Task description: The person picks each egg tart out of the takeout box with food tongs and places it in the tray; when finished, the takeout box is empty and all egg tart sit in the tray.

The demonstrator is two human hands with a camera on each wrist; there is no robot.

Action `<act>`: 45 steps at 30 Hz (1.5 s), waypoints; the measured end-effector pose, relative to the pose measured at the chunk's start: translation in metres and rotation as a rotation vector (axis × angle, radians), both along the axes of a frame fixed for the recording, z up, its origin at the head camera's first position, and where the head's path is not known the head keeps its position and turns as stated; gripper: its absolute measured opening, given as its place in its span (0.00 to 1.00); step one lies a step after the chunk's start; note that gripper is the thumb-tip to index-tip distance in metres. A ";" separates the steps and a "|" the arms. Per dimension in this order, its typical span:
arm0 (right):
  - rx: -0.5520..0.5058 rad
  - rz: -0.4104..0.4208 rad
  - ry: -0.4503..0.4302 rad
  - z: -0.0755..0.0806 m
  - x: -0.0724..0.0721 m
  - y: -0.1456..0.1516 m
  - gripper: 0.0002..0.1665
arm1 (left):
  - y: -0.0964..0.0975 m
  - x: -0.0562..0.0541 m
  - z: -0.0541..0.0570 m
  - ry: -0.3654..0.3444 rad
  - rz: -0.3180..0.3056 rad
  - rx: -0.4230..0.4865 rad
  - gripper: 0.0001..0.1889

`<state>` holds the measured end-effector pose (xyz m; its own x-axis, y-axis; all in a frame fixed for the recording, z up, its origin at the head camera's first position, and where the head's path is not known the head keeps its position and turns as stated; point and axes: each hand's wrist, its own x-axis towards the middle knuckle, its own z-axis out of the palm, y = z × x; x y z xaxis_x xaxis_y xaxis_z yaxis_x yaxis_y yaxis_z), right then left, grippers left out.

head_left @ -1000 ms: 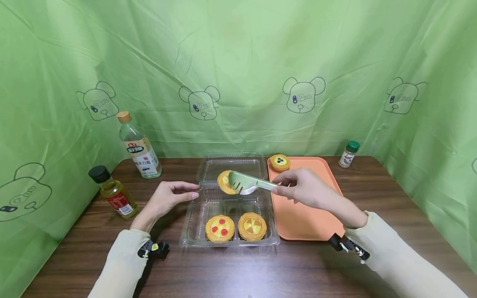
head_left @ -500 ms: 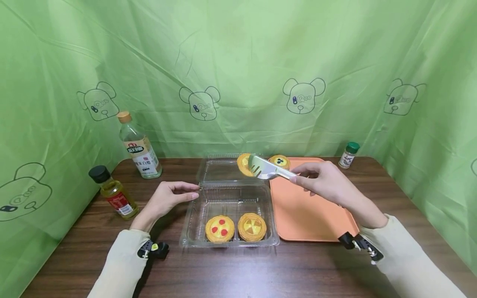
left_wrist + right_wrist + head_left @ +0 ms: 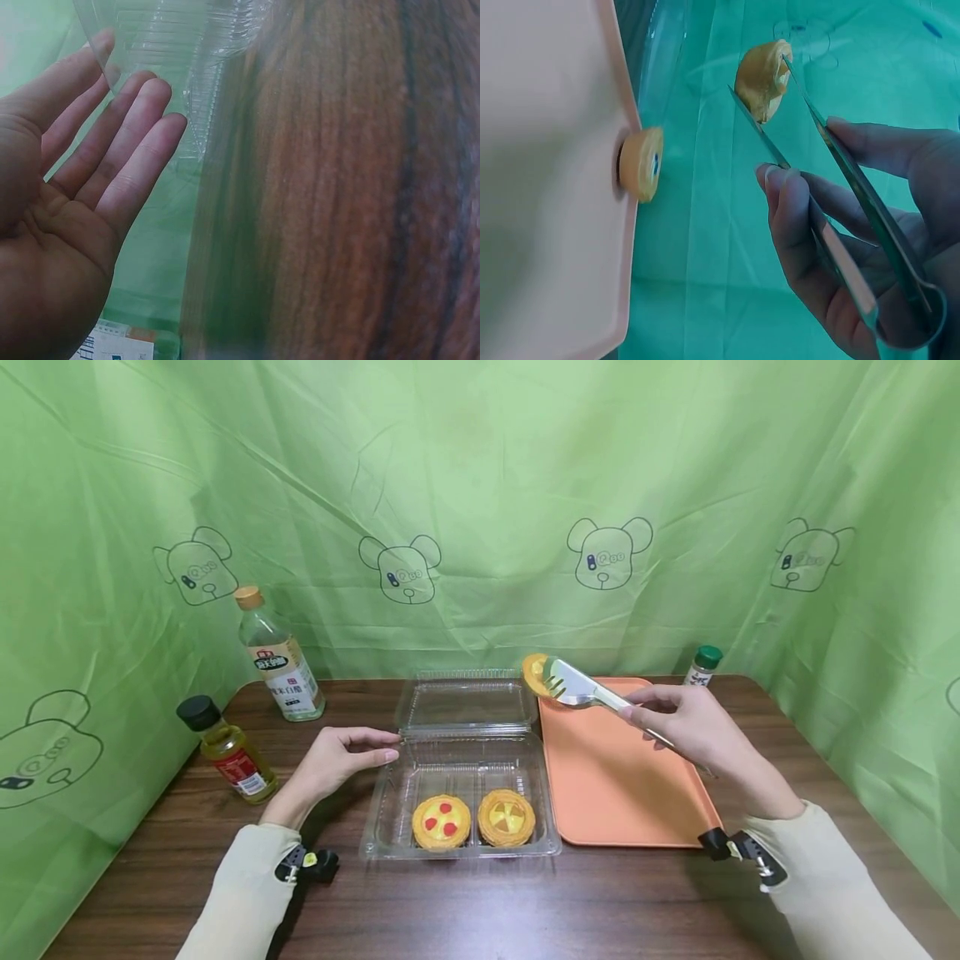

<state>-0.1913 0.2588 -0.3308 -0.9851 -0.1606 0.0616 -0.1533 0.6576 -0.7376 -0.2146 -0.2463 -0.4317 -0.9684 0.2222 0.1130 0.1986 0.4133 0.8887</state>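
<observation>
Egg tart (image 3: 534,676) raised in tongs (image 3: 576,685), tongs gripped in right hand (image 3: 690,722), left hand (image 3: 337,764) loosely extended at clear container (image 3: 393,810)

The tongs (image 3: 573,685) are silver, the tray (image 3: 622,785) orange. One golden tart (image 3: 441,822) has red dots, a second tart (image 3: 507,818) tan wedges. Bear-face outlines pattern the green curtain (image 3: 487,460).

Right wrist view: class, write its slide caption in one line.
Right grip holding silver metal tongs that pinch a round golden tart; another golden tart sits on an orange rectangular tray.
</observation>
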 end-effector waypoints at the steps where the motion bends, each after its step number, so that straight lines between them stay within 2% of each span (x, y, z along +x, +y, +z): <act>1: -0.001 -0.008 -0.002 -0.001 -0.001 0.003 0.25 | 0.000 0.000 0.000 -0.001 0.000 0.001 0.16; 13: 0.006 -0.084 0.033 -0.013 -0.009 0.035 0.29 | 0.000 0.000 0.000 0.000 -0.010 0.026 0.16; 23: -0.010 -0.143 0.057 -0.022 -0.017 0.059 0.28 | 0.000 -0.001 0.001 0.003 -0.004 0.007 0.16; 28: -0.011 -0.152 0.021 -0.028 -0.017 0.068 0.26 | -0.001 0.001 0.001 -0.012 -0.005 0.000 0.17; 34: -0.006 -0.167 -0.033 -0.034 -0.021 0.076 0.32 | -0.001 0.002 0.002 0.002 0.009 -0.026 0.18; 39: 0.014 -0.192 -0.065 -0.039 -0.023 0.083 0.34 | 0.000 0.004 0.003 -0.008 0.007 -0.024 0.18; 45: 0.017 -0.196 -0.064 -0.047 -0.025 0.087 0.32 | 0.000 0.004 0.002 -0.004 0.011 -0.036 0.18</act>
<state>-0.2159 0.3457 -0.3775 -0.9994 0.0343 -0.0035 0.0259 0.6829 -0.7300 -0.2106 -0.2458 -0.4297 -0.9713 0.2153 0.1013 0.1903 0.4468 0.8741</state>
